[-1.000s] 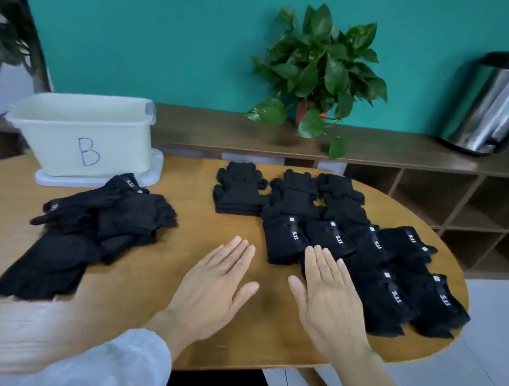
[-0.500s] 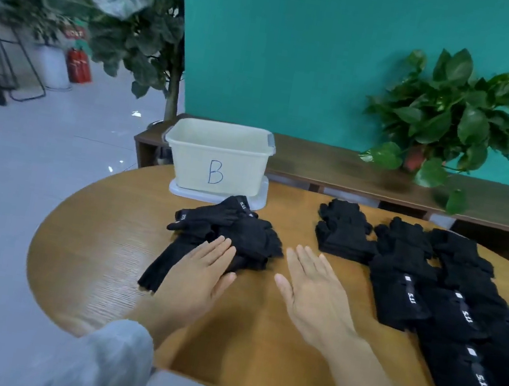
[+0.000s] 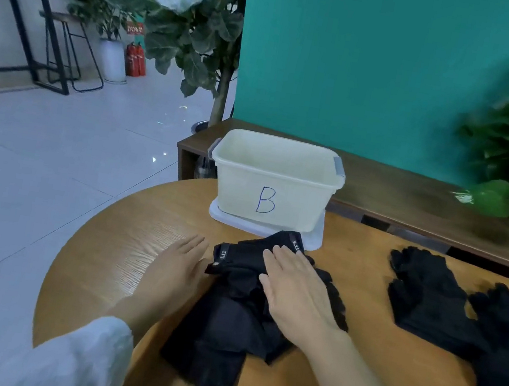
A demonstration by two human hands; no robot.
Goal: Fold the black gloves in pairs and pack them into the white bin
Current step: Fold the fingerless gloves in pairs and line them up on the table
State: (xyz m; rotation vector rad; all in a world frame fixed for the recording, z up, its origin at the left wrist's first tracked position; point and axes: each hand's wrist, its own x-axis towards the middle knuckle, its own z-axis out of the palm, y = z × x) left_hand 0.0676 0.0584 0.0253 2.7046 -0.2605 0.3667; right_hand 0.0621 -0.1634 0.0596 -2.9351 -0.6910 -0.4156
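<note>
The right hand (image 3: 294,289) lies flat, fingers straight, on top of the loose pile of black gloves (image 3: 238,310). The left hand (image 3: 175,272) is flat too, fingers straight, at the pile's left edge, by a glove cuff. The pile sits near the round wooden table's (image 3: 125,239) left end, just in front of the white bin (image 3: 273,179) marked "B". Folded black gloves (image 3: 448,307) lie along the table's right side.
</note>
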